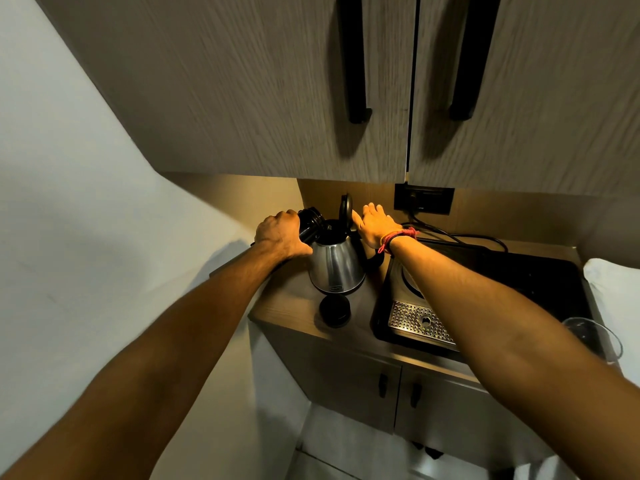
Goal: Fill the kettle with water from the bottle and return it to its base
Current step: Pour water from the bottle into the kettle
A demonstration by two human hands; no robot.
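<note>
A steel kettle (336, 265) stands on the wooden counter (287, 306) with its black lid (345, 207) flipped upright. My left hand (280, 233) grips a dark bottle (310, 223), tilted with its mouth over the kettle's opening. My right hand (374, 223) rests flat against the raised lid, fingers spread, on the kettle's handle side. A black round cap or base (334, 310) lies on the counter just in front of the kettle. No water stream is visible.
A black tray with a perforated steel drip grate (415, 322) sits right of the kettle. A wall socket (423, 199) with cables is behind it. A clear glass (592, 337) stands at the right edge. Overhead cabinets with black handles (356, 64) hang close above.
</note>
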